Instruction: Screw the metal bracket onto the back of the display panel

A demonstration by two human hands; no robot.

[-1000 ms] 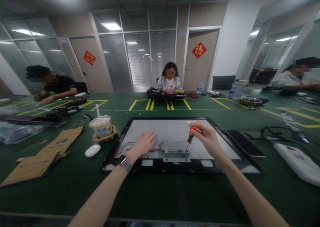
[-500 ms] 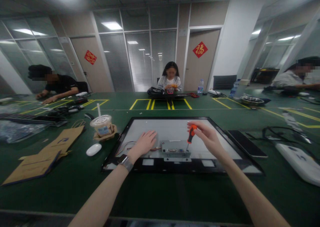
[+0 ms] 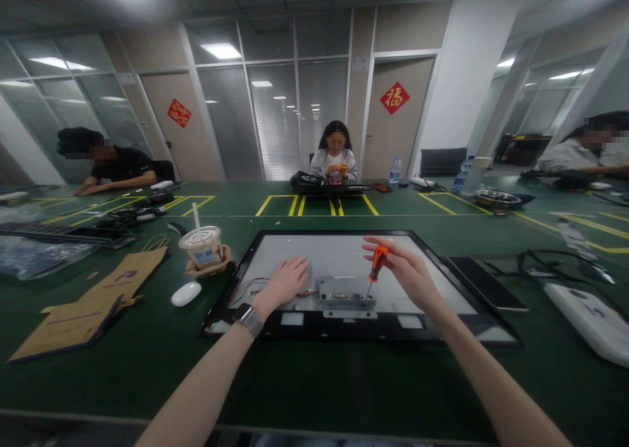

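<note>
A flat monitor panel [image 3: 344,253] with a black frame lies face down on the green table. A small metal box with ports [image 3: 345,291] is mounted near its front edge. My right hand [image 3: 405,270] is closed on an orange-handled screwdriver [image 3: 376,267], whose tip points down at the right end of the metal box. My left hand [image 3: 284,282] rests flat on the panel just left of the box, fingers spread, beside thin coloured wires [image 3: 248,288]. A watch sits on my left wrist.
A plastic cup with a straw [image 3: 201,246], a white mouse [image 3: 185,293] and a flattened brown paper bag [image 3: 88,299] lie to the left. A black phone [image 3: 486,282], cables and a white device [image 3: 587,319] lie to the right. Three people sit at the far side.
My right hand has shifted its fingers on the screwdriver handle and moved slightly left. My left hand has stayed flat on the panel.
</note>
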